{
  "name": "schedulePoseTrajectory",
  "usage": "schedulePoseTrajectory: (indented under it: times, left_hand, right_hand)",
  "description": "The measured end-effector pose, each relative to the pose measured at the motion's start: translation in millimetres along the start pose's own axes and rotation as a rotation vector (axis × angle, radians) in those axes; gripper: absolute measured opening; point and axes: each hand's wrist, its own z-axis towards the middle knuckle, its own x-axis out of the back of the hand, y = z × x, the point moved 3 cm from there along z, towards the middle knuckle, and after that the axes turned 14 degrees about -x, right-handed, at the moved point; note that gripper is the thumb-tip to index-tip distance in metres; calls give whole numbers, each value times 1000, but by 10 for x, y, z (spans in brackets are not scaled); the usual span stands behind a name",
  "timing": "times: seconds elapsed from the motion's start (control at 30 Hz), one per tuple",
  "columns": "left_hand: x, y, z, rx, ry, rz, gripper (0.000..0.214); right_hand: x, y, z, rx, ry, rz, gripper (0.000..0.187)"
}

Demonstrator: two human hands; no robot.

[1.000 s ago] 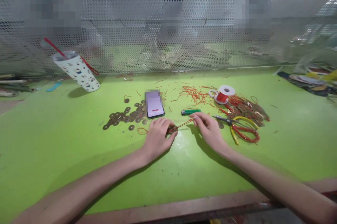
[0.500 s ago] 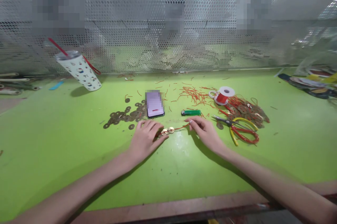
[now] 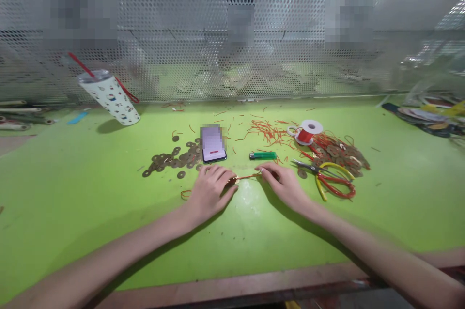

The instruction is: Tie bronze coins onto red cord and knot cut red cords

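My left hand [image 3: 210, 190] rests fingers-down on the green table [image 3: 72, 202], pinching small brass coins [image 3: 232, 181] threaded on a red cord [image 3: 247, 177]. My right hand [image 3: 283, 183] pinches the other end of that cord, a little to the right. The cord runs taut between the two hands, and a red loop of it [image 3: 186, 194] trails out left of my left hand. A pile of loose holed coins [image 3: 170, 160] lies just beyond my left hand, beside a phone [image 3: 213, 143].
A green lighter [image 3: 262, 155], scissors with yellow and red handles [image 3: 329, 179], a red cord spool [image 3: 307, 131], strung coins [image 3: 343, 151] and cord offcuts [image 3: 267, 130] lie right of centre. A tilted cup with a straw [image 3: 109, 96] stands back left. Perforated metal screen [image 3: 232, 33] behind.
My left hand slid left, then back right over the coins, which are now mostly covered. The right hand kept its pinch on the cord and barely moved.
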Motion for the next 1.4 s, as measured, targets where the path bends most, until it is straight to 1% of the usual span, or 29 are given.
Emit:
schedulePoseTrajectory:
  times: [0.2,0.33,0.43,0.57,0.67,0.77,0.83,0.9,0.93,1.0,1.07,1.13,1.2,1.27,1.33,1.4]
  left_hand:
    - [-51,23,142,10,-44,-52,15]
    - [-73,47,226,24,-38,-103,14]
    - [-97,64,291,49,-48,-132,13]
    - [-131,82,395,84,-64,-179,12]
    - [-164,101,476,92,-62,-236,12]
    - [-212,105,529,142,-13,-353,16]
    - [-249,99,541,192,39,-477,27]
    - [-273,92,536,232,84,-581,35]
    - [-273,89,530,242,99,-605,35]
    - [-240,87,506,243,117,-591,29]
    - [-178,85,466,229,117,-535,23]
    - [-105,78,403,223,113,-481,21]
    - [-40,65,327,220,123,-442,21]
    - [2,48,252,224,134,-419,21]
    - [20,31,194,243,141,-409,21]
    - [23,17,162,269,147,-407,20]
  right_hand:
    - [6,-4,-6,-11,18,-30,29]
    - [16,-7,-18,33,32,-69,26]
    - [24,5,-15,75,31,-149,23]
    - [26,23,-5,144,20,-267,19]
    - [37,22,-10,235,37,-349,18]
    - [44,8,-35,347,74,-403,20]
    - [38,-6,-50,372,90,-381,22]
    - [30,-33,-56,354,80,-329,23]
    - [33,-53,-54,343,61,-310,24]
    - [81,-97,-33,316,10,-312,24]
    - [211,-115,8,263,-37,-392,19]
    - [418,-79,50,154,-35,-568,13]
    - [621,-1,54,49,-20,-825,13]
    - [745,94,6,-72,-14,-1050,14]
    - [751,165,-80,-163,3,-1186,9]
    - [660,204,-171,-201,39,-1280,11]
